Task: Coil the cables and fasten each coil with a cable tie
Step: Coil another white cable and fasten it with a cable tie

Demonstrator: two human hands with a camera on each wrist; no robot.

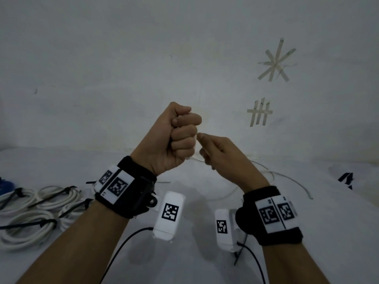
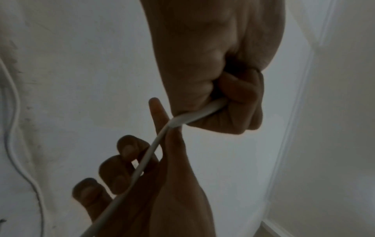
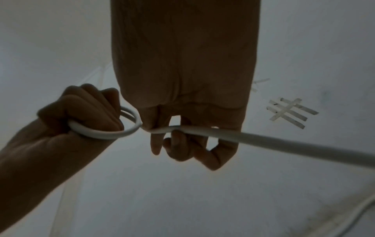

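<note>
A white cable [image 3: 274, 142] is held in the air between both hands in front of the wall. My left hand [image 1: 183, 136] is a tight fist that grips a small loop of the cable [image 3: 123, 132], seen from below in the right wrist view. My right hand [image 1: 208, 153] sits just right of the fist. It pinches the cable [image 2: 145, 160] between thumb and curled fingers. From there the cable [image 1: 272, 177] trails down and lies loose on the white table to the right. No loose cable tie is in sight.
Several white cable coils [image 1: 30, 214] fastened with black ties [image 1: 53, 196] lie on the table [image 1: 194, 263] at the left. Tape marks [image 1: 275, 60] stick on the wall ahead. A black mark [image 1: 346, 179] lies on the table at the far right.
</note>
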